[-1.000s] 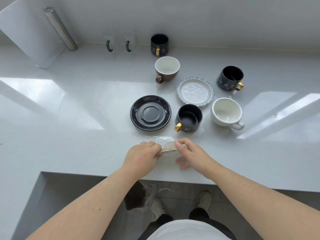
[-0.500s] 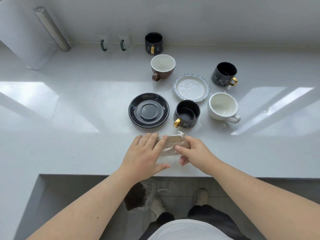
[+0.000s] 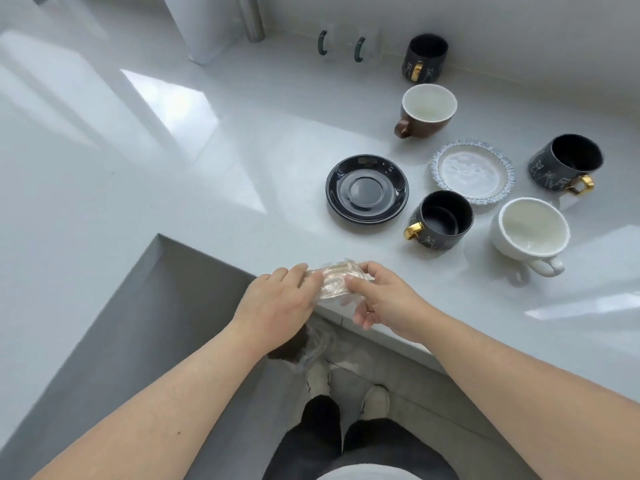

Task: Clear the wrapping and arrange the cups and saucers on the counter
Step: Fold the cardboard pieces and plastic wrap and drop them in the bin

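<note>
The wrapping (image 3: 334,282), a crumpled clear film, lies at the near edge of the tabletop (image 3: 214,161), partly overhanging it, and both hands are on it. Its long axis runs roughly left to right, along the edge. The left hand (image 3: 280,303) covers its left end with the fingers laid flat over it; the right hand (image 3: 382,299) pinches its right end between thumb and forefinger, the other fingers curled below the edge. So each grip is closed on the film, the left pressing more than pinching; how firmly either holds cannot be told.

The relation that matters: the film sits between the hands and nearer the body than any crockery, so taking it away is a pull toward the person or to one side, with nothing in the path. Below the edge, just under the hands, more clear film (image 3: 311,348) seems to hang or lie by the floor; what it is cannot be made out.

Beyond the wrapping, all to the right and farther back, stand the cups and saucers. Nearest is a black cup (image 3: 441,220) with a gold handle, just beside the black saucer (image 3: 367,188) on its left. The white cup (image 3: 531,233) is to its right, and the speckled saucer (image 3: 472,171) behind and between them. Farther off are a second black cup (image 3: 564,164), the brown cup (image 3: 427,109) and a third black cup (image 3: 426,57) by the wall.

The right hand is nearer the crockery, and would likely reach it first once the film is gone.
</note>
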